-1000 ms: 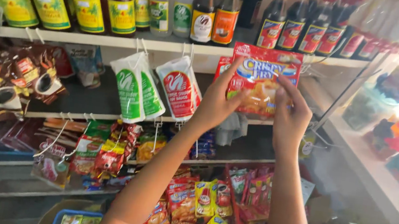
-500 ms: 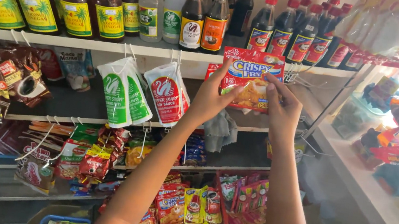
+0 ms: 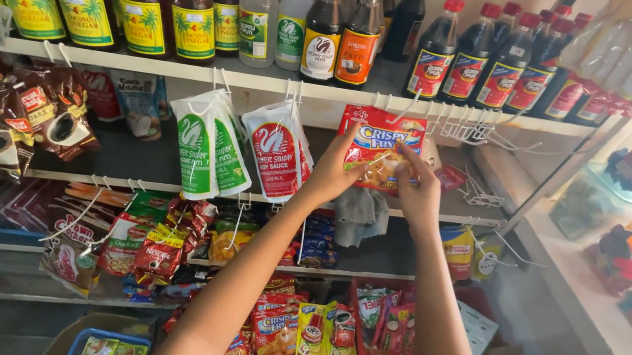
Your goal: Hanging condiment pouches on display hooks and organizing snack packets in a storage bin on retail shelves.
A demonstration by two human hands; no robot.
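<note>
**Red breading-mix packet held up under the top shelf**

The red breading-mix packet (image 3: 378, 147) is gripped by both hands, just below the white shelf edge (image 3: 263, 82). The left hand (image 3: 336, 174) closes its fingers and thumb on the packet's left side; the right hand (image 3: 419, 191) pinches its right side, thumb in front. Directly above the hands, wire hooks (image 3: 466, 125) hang from the shelf edge, and dark sauce bottles (image 3: 467, 58) stand on the shelf above them. Just left of the left hand hang white sauce pouches (image 3: 241, 150), one green-printed and one red. Below the wrists lies a grey cloth (image 3: 361, 213). Under the forearms hang rows of small seasoning sachets (image 3: 293, 333). Far left of the hands, brown coffee sachets (image 3: 16, 120) hang.
</note>
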